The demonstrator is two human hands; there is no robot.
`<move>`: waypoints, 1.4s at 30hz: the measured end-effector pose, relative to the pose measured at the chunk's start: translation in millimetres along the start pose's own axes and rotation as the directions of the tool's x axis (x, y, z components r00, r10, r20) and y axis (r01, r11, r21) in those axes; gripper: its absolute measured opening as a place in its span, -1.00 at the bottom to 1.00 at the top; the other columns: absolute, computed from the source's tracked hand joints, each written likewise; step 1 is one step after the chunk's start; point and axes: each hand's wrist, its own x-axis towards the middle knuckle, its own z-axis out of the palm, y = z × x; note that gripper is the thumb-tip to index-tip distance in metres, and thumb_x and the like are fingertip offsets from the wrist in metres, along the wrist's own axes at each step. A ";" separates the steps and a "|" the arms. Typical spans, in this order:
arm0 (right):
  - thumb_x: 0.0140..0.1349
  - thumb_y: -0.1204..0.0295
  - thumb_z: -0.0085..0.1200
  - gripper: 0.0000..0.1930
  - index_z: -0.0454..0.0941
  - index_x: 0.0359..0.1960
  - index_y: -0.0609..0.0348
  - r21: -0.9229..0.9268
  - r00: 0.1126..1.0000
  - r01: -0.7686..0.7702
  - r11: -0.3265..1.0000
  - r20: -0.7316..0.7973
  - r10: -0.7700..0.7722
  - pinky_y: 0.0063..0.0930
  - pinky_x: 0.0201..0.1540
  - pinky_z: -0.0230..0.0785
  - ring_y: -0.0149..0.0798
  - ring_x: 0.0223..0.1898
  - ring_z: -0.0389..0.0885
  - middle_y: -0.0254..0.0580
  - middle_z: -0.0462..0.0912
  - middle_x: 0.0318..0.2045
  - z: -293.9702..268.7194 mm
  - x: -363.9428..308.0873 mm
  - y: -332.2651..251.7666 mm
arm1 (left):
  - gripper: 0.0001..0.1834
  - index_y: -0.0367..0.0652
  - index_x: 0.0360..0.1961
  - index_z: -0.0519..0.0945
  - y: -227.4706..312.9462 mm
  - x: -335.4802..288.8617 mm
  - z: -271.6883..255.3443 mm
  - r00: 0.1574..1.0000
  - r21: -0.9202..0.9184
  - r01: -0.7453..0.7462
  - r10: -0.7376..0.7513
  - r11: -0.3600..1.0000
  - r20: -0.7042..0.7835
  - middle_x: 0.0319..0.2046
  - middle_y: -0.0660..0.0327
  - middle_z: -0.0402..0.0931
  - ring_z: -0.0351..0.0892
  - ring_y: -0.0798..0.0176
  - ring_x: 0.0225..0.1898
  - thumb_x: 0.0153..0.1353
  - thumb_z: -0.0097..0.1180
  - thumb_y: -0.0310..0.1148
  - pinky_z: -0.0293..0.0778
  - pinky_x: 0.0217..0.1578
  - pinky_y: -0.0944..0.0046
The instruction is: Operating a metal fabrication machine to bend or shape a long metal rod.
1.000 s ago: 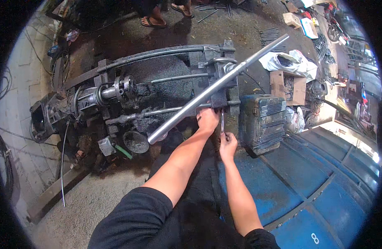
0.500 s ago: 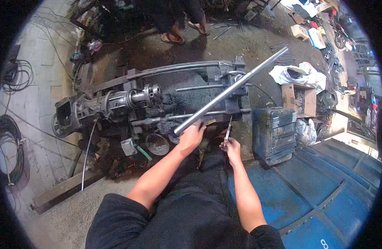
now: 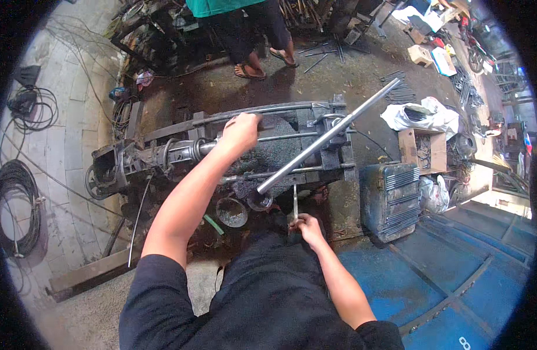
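My left hand (image 3: 240,133) reaches over the machine (image 3: 181,153), a dark, greasy metal lathe-like bench with long rails. Its fingers are bent together beside the round spindle end; what they grip, if anything, is hidden. Lower down, my right hand (image 3: 308,228) pinches a slim, flat metal tool (image 3: 295,201), held upright close to my lap. A long shiny metal tube (image 3: 330,135) lies slantwise across the rails, its lower end over a small round dish (image 3: 260,201). Dark grit covers the bed (image 3: 271,153) between the rails.
A metal bowl (image 3: 231,212) sits before the machine. At right stand a grimy ribbed metal box (image 3: 389,201), an open carton (image 3: 423,150) and a white sack (image 3: 420,115). Coiled cable (image 3: 16,209) lies at left. A person in sandals (image 3: 249,71) stands beyond the machine.
My left hand has moved from the tube's lower end up and left to the spindle end. My right hand has shifted down and left with the slim tool. The tube stays on the rails.
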 end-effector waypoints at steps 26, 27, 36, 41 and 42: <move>0.30 0.55 -0.02 -0.77 0.44 -0.07 0.46 0.011 0.996 0.031 0.999 0.080 -0.032 -0.36 -0.17 0.51 -0.25 -0.28 0.64 -0.08 0.64 -0.33 -8.3 -50.5 -41.2 | -0.82 -0.23 -0.35 0.67 -25.7 74.5 54.3 0.897 0.219 -0.274 0.167 0.936 0.408 -0.30 -0.12 0.62 0.64 -0.10 -0.20 0.06 0.08 -0.43 0.56 -0.19 -0.01; 0.30 0.55 -0.02 -0.77 0.44 -0.07 0.46 0.010 0.996 0.031 0.999 0.083 -0.032 -0.36 -0.17 0.51 -0.25 -0.28 0.64 -0.08 0.64 -0.33 -7.5 -50.1 -40.6 | -0.82 -0.23 -0.35 0.67 -31.3 76.6 60.0 0.898 0.220 -0.271 0.164 0.937 0.408 -0.30 -0.12 0.62 0.64 -0.10 -0.20 0.06 0.08 -0.43 0.56 -0.19 -0.01; 0.31 0.55 -0.02 -0.78 0.44 -0.06 0.43 0.087 0.994 0.047 0.995 0.098 -0.056 -0.39 -0.15 0.50 -0.29 -0.26 0.63 -0.10 0.64 -0.32 -2.6 -45.9 -39.0 | -0.69 -0.26 -0.29 0.64 -50.8 88.8 82.9 0.940 0.027 -0.110 0.095 0.994 0.326 -0.27 -0.15 0.60 0.58 -0.20 -0.16 0.21 0.01 -0.22 0.47 -0.10 -0.09; 0.31 0.56 -0.02 -0.79 0.44 -0.07 0.42 0.072 0.996 0.061 0.996 0.067 -0.066 -0.39 -0.13 0.50 -0.30 -0.26 0.62 -0.11 0.63 -0.32 1.8 -45.9 -54.1 | -0.70 -0.21 -0.18 0.63 -53.5 87.8 73.9 0.845 -0.079 -0.243 0.251 0.967 0.473 -0.27 -0.05 0.63 0.60 -0.09 -0.21 0.18 0.15 -0.21 0.46 -0.13 0.01; 0.31 0.56 -0.02 -0.79 0.44 -0.07 0.42 0.073 0.996 0.059 0.996 0.067 -0.064 -0.39 -0.13 0.50 -0.30 -0.26 0.62 -0.11 0.63 -0.32 3.3 -45.2 -56.6 | -0.70 -0.21 -0.18 0.63 -52.1 87.3 71.0 0.844 -0.079 -0.243 0.251 0.967 0.475 -0.27 -0.05 0.63 0.60 -0.09 -0.21 0.18 0.15 -0.21 0.46 -0.13 0.01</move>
